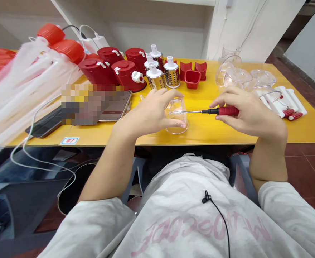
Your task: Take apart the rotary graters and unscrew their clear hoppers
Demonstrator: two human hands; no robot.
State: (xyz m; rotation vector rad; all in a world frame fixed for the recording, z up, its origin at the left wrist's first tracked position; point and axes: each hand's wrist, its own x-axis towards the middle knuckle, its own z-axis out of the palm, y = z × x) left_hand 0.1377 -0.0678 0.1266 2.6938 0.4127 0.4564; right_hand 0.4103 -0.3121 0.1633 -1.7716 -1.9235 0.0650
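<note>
My left hand [157, 111] is wrapped around a clear plastic cup-like part [177, 123], which lies on its side near the table's front edge. In my right hand [250, 111] is a screwdriver [227, 111] with a red and black handle, held level and pointing left. Its metal shaft reaches the clear part, and the tip sits at or inside its wall; the exact contact is too small to tell. Several metal grater drums [172, 73] with white stems and red housings [127, 73] stand behind my left hand.
Red pushers [192, 79] stand at the back. More clear plastic parts [238, 77] and white parts with red ends [294, 102] lie at the right. Phones [116, 107] and a white cable [36, 107] are at the left, beside bagged red pieces [67, 50].
</note>
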